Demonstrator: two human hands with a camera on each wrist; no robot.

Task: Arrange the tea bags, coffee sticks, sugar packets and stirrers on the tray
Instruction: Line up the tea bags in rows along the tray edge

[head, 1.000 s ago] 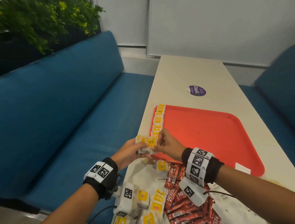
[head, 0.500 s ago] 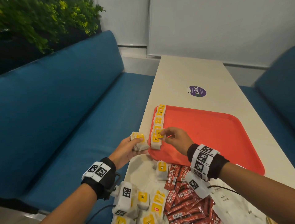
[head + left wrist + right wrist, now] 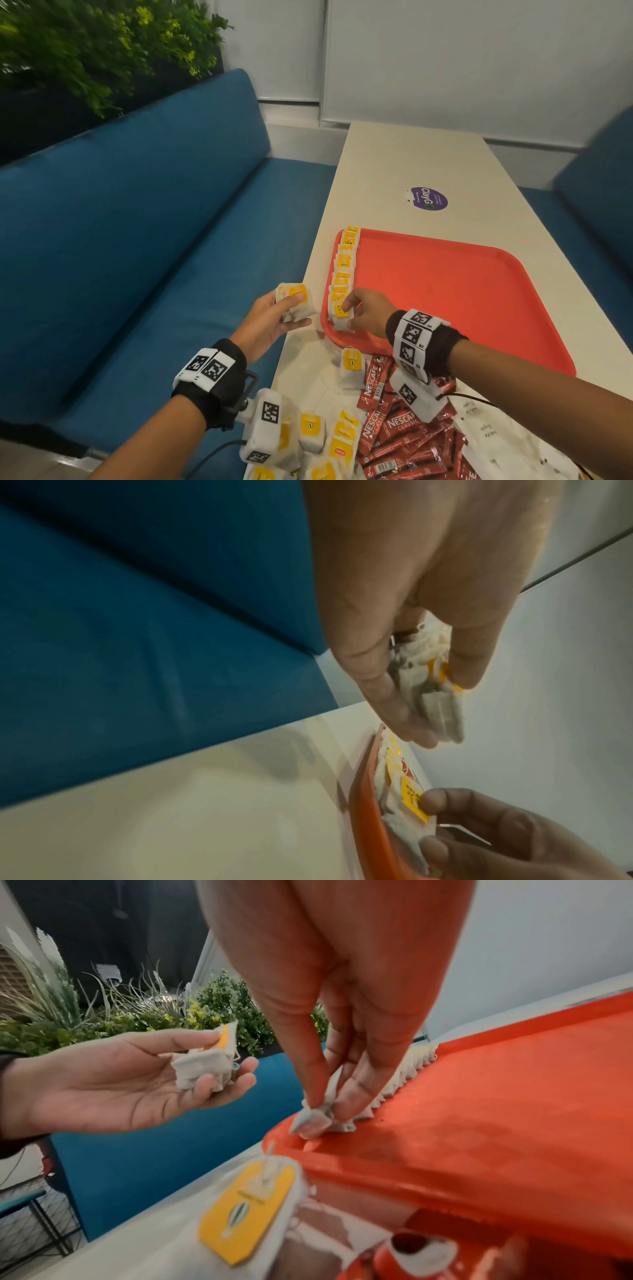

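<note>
An orange-red tray [image 3: 462,308] lies on the cream table [image 3: 411,164]. A row of yellow-tagged tea bags [image 3: 343,263] runs along the tray's left rim. My right hand [image 3: 349,313] pinches the nearest tea bag of that row [image 3: 313,1119] against the tray's front-left corner [image 3: 479,1110]. My left hand [image 3: 291,306] hovers just left of the tray over the table edge and holds a small stack of tea bags [image 3: 294,301] between thumb and fingers [image 3: 202,1064]. Loose tea bags [image 3: 351,370] and red coffee sticks [image 3: 394,431] lie in a heap near me.
White sugar packets [image 3: 486,435] lie at the lower right beside the coffee sticks. A purple sticker [image 3: 428,198] sits on the table beyond the tray. Blue sofa seats [image 3: 154,257] flank the table on both sides; a green plant [image 3: 85,44] stands behind the left one.
My right hand took a tea bag from the left hand's stack and brought it down onto the near end of the row on the tray. The left hand drew slightly left with the stack.
</note>
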